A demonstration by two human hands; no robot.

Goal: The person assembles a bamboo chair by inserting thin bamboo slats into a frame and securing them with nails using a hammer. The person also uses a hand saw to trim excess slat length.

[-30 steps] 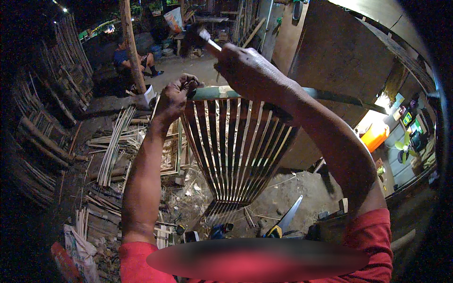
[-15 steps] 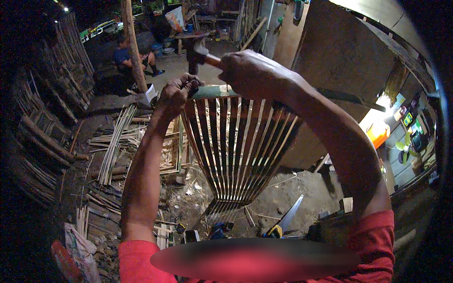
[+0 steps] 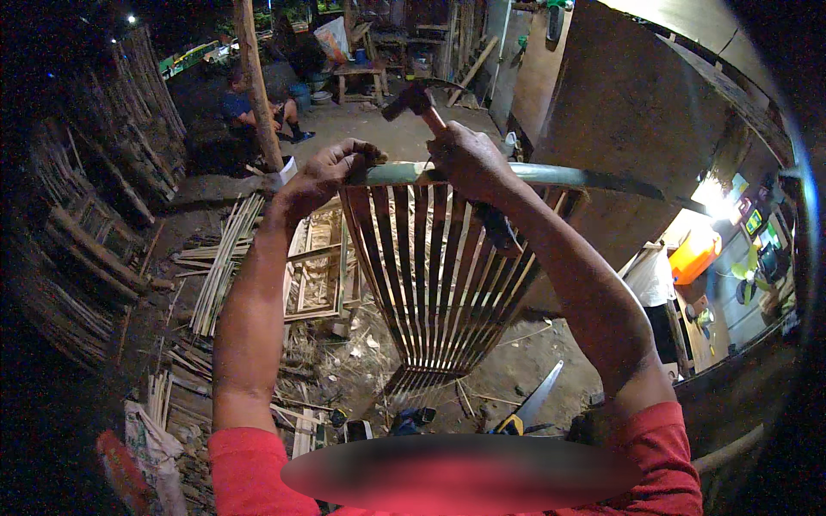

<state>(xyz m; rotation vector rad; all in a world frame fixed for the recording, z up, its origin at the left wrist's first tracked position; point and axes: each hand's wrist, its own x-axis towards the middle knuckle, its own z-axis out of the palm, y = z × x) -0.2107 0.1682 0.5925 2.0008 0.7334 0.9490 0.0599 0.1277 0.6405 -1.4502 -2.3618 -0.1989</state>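
Note:
A hammer (image 3: 436,121) with a dark head and an orange-brown handle is gripped in my right hand (image 3: 475,160), its head raised above and beyond a green bamboo pole (image 3: 551,175). My left hand (image 3: 325,176) rests at the left end of the pole, fingers closed in a pinch; whatever lies between the fingertips is too small to make out. Below the pole hangs a fan-shaped panel of bamboo slats (image 3: 422,275), wide at the top and narrowing toward the ground. My right hand and forearm hide part of the pole and slats.
A handsaw (image 3: 535,396) lies on the ground, lower right of the panel. Cut bamboo strips (image 3: 228,262) and a wooden frame (image 3: 317,273) are at left. A post (image 3: 256,86) stands beyond, with a seated person (image 3: 249,112) behind it. A wall panel (image 3: 602,112) is at right.
The hammer has lifted away from near my left hand, swinging right with its head tipped back. My left hand stays at the pole's left end. The whole view has shifted slightly.

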